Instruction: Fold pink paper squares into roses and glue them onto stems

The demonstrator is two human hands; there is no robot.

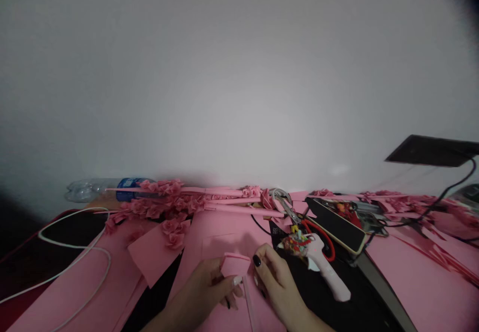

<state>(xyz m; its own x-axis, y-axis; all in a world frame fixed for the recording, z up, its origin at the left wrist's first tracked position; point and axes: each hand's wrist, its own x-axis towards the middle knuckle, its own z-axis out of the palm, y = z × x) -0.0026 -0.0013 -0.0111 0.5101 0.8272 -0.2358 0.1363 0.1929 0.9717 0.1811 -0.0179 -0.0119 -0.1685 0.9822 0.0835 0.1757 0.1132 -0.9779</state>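
Observation:
A small folded piece of pink paper (235, 265) is pinched between the thumb and fingers of my left hand (211, 288), just above the pink sheets. My right hand (275, 284) is close to the paper's right edge, its fingers curled in and pressed together. Whether anything sits in those fingers is hidden. A thin pale strip (248, 302) runs down from below the folded paper, between the hands. Under both hands lies a large pink paper sheet (187, 277).
Right of my hands lie a pale pink glue gun (329, 274), red-handled scissors (325, 234) and a phone (339, 224). Pink paper flowers (174, 232) with rolled stems line the wall. At left are a plastic bottle (93, 189) and a white cable (75, 246).

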